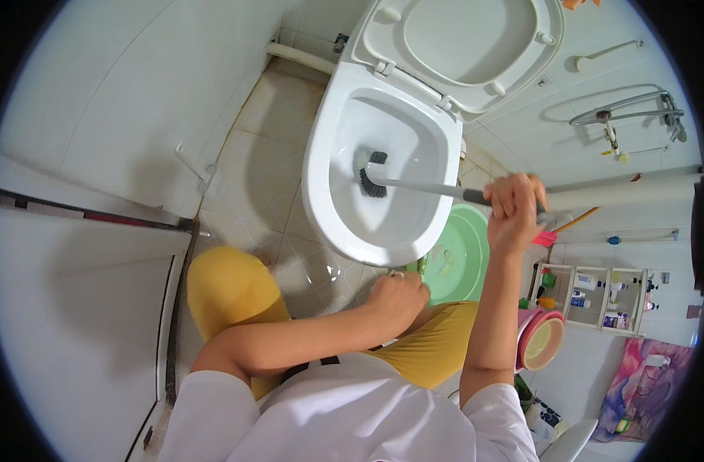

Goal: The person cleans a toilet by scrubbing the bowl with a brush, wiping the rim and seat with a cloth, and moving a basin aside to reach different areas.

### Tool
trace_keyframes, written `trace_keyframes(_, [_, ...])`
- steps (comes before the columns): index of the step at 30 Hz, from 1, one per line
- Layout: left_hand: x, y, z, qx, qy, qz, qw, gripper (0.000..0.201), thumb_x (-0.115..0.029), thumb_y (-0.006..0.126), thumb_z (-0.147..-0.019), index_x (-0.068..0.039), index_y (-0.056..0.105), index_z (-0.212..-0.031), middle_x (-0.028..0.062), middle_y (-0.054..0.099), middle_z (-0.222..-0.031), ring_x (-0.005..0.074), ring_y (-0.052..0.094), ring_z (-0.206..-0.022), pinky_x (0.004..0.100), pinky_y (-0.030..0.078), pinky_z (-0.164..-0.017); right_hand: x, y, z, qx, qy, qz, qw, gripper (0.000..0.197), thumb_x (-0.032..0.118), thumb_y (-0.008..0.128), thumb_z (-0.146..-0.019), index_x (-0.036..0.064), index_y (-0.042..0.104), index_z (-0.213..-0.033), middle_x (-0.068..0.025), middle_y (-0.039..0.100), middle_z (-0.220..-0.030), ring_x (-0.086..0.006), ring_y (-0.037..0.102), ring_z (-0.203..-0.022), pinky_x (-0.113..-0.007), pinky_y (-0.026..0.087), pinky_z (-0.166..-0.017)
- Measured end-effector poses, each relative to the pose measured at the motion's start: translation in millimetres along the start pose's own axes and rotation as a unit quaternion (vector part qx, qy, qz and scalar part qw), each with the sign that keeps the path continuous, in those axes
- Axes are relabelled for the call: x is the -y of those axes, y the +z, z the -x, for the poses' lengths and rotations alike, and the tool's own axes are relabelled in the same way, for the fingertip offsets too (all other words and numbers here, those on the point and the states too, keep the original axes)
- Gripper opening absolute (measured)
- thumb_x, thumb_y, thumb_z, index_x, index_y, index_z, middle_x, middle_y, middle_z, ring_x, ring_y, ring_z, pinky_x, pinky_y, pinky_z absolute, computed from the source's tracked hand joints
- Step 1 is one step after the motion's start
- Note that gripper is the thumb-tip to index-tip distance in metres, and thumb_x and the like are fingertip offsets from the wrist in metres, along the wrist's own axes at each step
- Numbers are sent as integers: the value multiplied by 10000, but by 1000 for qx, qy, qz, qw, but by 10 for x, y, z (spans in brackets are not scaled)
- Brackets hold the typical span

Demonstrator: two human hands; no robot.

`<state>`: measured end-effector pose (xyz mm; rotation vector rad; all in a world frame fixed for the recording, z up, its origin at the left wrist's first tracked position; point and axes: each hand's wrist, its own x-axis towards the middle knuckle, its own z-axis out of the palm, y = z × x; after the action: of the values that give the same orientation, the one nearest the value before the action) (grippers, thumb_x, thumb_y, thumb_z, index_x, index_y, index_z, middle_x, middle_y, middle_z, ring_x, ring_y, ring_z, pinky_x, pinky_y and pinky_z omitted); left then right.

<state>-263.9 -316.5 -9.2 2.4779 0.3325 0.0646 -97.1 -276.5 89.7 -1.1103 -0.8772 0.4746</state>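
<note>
In my right hand (513, 212) is the dark grip of a long-handled toilet brush (429, 186), my fingers wrapped round it. Its dark bristles rest inside the white toilet bowl (319, 181), close to the water at the bottom. The toilet seat and lid (548, 65) are raised at the back. Closed in a fist, my left hand (400, 299) is just in front of the bowl's rim, beside a green basin (438, 289). A small dark green piece shows by its fingers; whether the hand holds it I cannot tell.
A white wall (121, 100) and a door (75, 323) stand on the left. At the right are a shelf rack (602, 269) with bottles, stacked basins (521, 343) and a wall-mounted shower tap (667, 115). The tiled floor (271, 185) looks wet in front of the toilet.
</note>
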Motion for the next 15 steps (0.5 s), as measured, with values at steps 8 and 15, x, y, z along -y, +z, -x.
trace_keyframes(8, [27, 3, 55, 3, -4, -52, 999, 208, -82, 650, -698, -37, 628, -900, 105, 578, -884, 255, 647, -779, 324, 525, -563, -982, 199, -163, -58, -7, 10, 998, 349, 121, 551, -918, 109, 351, -632, 26, 343, -512, -75, 319, -456, -287, 387, -509])
trace_keyframes(15, [253, -76, -151, -86, -90, -102, 987, 172, -86, 620, -715, -27, 600, -875, 102, 572, -873, 223, 639, -677, 337, 529, -530, -785, -64, 322, -55, -43, -25, 997, 271, 36, 522, -902, 84, 365, -686, 18, 367, -553, -95, 380, -508, -305, 413, -537])
